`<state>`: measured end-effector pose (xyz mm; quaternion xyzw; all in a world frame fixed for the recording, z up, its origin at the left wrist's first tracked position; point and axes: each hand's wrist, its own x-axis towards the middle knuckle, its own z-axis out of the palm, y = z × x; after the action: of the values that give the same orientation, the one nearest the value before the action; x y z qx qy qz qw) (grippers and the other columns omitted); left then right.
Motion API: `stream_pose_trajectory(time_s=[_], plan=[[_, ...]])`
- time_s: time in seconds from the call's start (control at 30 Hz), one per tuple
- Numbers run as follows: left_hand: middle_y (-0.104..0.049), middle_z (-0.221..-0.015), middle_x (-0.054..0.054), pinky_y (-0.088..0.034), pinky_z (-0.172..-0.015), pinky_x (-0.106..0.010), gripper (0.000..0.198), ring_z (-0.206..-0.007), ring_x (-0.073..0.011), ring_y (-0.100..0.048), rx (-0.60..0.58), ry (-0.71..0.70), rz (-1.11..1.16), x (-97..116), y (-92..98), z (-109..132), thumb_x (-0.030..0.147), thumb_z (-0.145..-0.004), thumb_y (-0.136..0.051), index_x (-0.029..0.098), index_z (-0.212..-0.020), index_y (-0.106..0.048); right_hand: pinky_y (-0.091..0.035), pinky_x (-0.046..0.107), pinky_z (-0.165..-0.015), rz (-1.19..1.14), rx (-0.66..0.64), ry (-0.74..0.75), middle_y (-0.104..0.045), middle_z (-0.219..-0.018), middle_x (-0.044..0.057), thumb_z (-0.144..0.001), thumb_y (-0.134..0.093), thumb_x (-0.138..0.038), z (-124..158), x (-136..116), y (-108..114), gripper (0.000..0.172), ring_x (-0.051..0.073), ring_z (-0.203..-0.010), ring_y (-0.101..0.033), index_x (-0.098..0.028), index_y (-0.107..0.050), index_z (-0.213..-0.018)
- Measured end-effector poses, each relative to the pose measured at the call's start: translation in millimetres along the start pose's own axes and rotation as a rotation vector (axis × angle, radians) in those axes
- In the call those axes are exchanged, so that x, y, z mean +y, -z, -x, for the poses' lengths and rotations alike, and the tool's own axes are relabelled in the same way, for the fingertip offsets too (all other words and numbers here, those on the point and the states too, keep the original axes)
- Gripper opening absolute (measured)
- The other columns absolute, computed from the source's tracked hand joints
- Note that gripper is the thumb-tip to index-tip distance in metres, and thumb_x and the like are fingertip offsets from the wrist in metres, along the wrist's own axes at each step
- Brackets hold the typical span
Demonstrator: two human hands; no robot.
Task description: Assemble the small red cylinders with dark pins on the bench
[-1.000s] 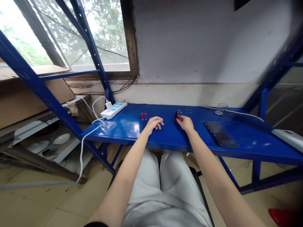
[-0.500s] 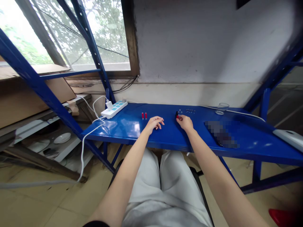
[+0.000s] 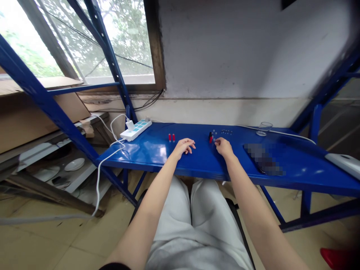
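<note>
My left hand (image 3: 184, 145) rests on the blue metal table (image 3: 202, 159), fingers loosely curled with nothing in them. Two small red pieces (image 3: 171, 137) stand just to its left. My right hand (image 3: 223, 146) lies to the right of a small red-and-black piece (image 3: 210, 137) standing on the table; its fingertips are pinched close together beside that piece, apart from it. A row of tiny dark parts (image 3: 225, 132) lies just beyond the right hand.
A white power strip (image 3: 135, 129) with a plugged charger and white cable sits at the table's back left. A clear glass (image 3: 263, 128) stands at the back right. A dark blurred flat object (image 3: 263, 159) lies right of my right hand. Blue rack posts flank the table.
My right hand has let go of the red-and-black piece and shifted slightly right; the piece now stands alone. The left hand has stayed put.
</note>
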<state>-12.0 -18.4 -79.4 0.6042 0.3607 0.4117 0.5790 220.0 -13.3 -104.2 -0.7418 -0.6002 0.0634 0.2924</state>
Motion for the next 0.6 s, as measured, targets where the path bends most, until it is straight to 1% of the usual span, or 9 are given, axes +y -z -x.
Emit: stream_pose_trajectory(time_s=[0.07, 0.17, 0.33, 0.6], plan=[[-0.064, -0.07, -0.004, -0.026, -0.035, -0.016, 0.02, -0.042, -0.0059, -0.053, -0.002, 0.0, -0.004, 0, -0.1, 0, 0.032, -0.075, -0.056, 0.013, -0.081, -0.056, -0.041, 0.026, -0.065, 0.018, -0.001, -0.008, -0.066, -0.09, 0.008, -0.079, -0.05, -0.022, 1, -1, 1, 0.021, 0.02, -0.084, -0.06, -0.018, -0.062, -0.095], [-0.064, -0.07, -0.004, -0.026, -0.034, -0.016, 0.02, -0.042, -0.006, -0.053, -0.007, -0.001, -0.003, -1, -0.1, 0, 0.032, -0.075, -0.056, 0.013, -0.081, -0.056, -0.041, 0.028, -0.063, 0.058, -0.008, -0.04, -0.067, -0.086, 0.009, -0.078, -0.052, -0.029, 2, -5, 4, 0.02, 0.022, -0.084, -0.06, -0.019, -0.065, -0.089], [-0.063, -0.07, -0.004, -0.026, -0.034, -0.016, 0.02, -0.042, -0.0063, -0.054, -0.011, -0.003, -0.008, -2, 0.1, -1, 0.032, -0.075, -0.056, 0.013, -0.081, -0.057, -0.042, 0.029, -0.064, 0.11, 0.001, -0.102, -0.067, -0.086, 0.01, -0.079, -0.051, -0.039, 4, -11, 7, 0.026, 0.024, -0.085, -0.062, -0.021, -0.068, -0.086], [-0.063, -0.07, -0.004, -0.026, -0.034, -0.015, 0.019, -0.042, -0.0063, -0.054, -0.015, -0.005, -0.019, -1, -0.5, -1, 0.031, -0.075, -0.055, 0.013, -0.081, -0.056, -0.043, 0.029, -0.067, 0.157, -0.034, -0.124, -0.068, -0.089, 0.008, -0.078, -0.052, -0.039, 3, -12, 8, 0.026, 0.024, -0.088, -0.061, -0.022, -0.069, -0.089]])
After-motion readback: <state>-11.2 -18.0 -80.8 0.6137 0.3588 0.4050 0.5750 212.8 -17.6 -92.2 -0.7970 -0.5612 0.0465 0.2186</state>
